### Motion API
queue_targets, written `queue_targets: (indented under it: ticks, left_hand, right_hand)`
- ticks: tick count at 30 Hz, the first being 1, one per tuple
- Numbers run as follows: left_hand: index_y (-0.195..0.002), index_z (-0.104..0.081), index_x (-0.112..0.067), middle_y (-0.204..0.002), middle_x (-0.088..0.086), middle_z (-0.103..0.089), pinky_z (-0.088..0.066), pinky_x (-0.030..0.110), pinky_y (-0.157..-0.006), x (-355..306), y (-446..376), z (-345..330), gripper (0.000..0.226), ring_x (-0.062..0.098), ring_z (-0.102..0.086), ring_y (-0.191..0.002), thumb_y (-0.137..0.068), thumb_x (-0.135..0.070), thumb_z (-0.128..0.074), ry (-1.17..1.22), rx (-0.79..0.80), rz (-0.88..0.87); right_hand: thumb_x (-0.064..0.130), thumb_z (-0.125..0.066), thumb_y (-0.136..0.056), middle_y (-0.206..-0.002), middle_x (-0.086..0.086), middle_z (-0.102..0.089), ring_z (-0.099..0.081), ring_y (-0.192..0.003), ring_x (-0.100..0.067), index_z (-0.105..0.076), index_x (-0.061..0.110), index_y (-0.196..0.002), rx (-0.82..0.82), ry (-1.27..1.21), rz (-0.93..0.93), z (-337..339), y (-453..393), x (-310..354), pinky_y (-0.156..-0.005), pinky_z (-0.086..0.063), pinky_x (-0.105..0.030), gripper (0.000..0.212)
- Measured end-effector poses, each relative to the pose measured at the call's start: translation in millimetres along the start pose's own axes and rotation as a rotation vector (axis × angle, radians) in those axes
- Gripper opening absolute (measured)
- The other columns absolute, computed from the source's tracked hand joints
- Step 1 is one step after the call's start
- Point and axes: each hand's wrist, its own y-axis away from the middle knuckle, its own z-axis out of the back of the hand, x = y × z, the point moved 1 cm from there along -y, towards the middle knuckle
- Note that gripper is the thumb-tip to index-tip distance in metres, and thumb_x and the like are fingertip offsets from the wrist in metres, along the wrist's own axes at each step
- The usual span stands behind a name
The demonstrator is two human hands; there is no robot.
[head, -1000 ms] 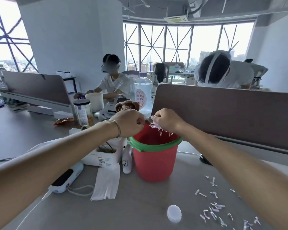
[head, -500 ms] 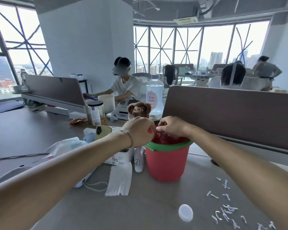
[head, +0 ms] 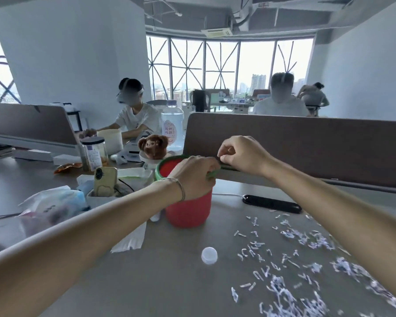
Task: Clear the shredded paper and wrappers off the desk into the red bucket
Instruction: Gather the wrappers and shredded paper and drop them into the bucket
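The red bucket [head: 188, 210] with a green rim stands on the grey desk [head: 169, 277]. My left hand [head: 192, 177] grips the bucket's near rim, fingers curled over the green edge. Just right of the bucket's far edge, my right hand [head: 242, 156] hovers with fingers curled and fingertips pinched together; I cannot tell whether it holds any paper. Shredded white paper [head: 290, 266] lies scattered across the desk to the right. A white wrapper [head: 130, 239] lies flat left of the bucket, partly under my left forearm.
A white bottle cap [head: 209, 255] lies in front of the bucket. A black oblong item [head: 272, 203] lies by the brown divider [head: 306, 145]. At left are a tissue pack [head: 53, 203], a phone [head: 105, 180], a jar [head: 94, 153] and a plush toy [head: 153, 146]. People sit beyond.
My view has shifted and more shredded paper shows at right. My left hand moved onto the bucket's rim. My right hand lifted from the bucket's mouth to its right edge.
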Motion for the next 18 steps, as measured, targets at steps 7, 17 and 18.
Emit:
queue_targets:
  ticks: [7, 17, 18]
  left_hand:
    - [-0.125, -0.061, -0.032, -0.126, -0.003, -0.066, -0.048, 0.032, -0.092, -56.8, 8.4, -68.2, 0.039, 0.022, -0.062, -0.111, -0.086, -0.028, -0.056, 0.064, 0.160, -0.065]
    - [-0.159, -0.004, -0.033, -0.169, 0.007, 0.000, -0.009, 0.053, -0.123, -69.1, -10.4, -207.2, 0.091, 0.025, 0.007, -0.155, -0.086, -0.079, -0.032, 0.007, 0.537, 0.120]
    - [-0.160, -0.001, -0.033, -0.168, 0.008, 0.003, -0.005, 0.055, -0.123, -71.9, -16.1, -218.2, 0.094, 0.025, 0.010, -0.155, -0.084, -0.083, -0.027, 0.011, 0.525, 0.145]
  right_hand:
    - [0.018, -0.064, -0.087, -0.078, 0.016, -0.067, -0.065, -0.083, -0.011, -0.076, 0.024, -0.082, -0.005, 0.049, -0.202, 26.5, 95.9, -63.5, -0.077, -0.051, -0.031, 0.015]
    - [0.022, -0.067, -0.093, -0.089, 0.018, -0.069, -0.067, -0.088, -0.008, -0.073, 0.033, -0.082, 0.070, 0.052, -0.474, 16.7, 204.7, -210.6, -0.081, -0.051, -0.029, 0.017]
    - [0.021, -0.066, -0.092, -0.090, 0.019, -0.068, -0.067, -0.090, -0.009, -0.071, 0.036, -0.082, 0.073, 0.056, -0.508, 15.5, 210.5, -226.0, -0.081, -0.051, -0.028, 0.019]
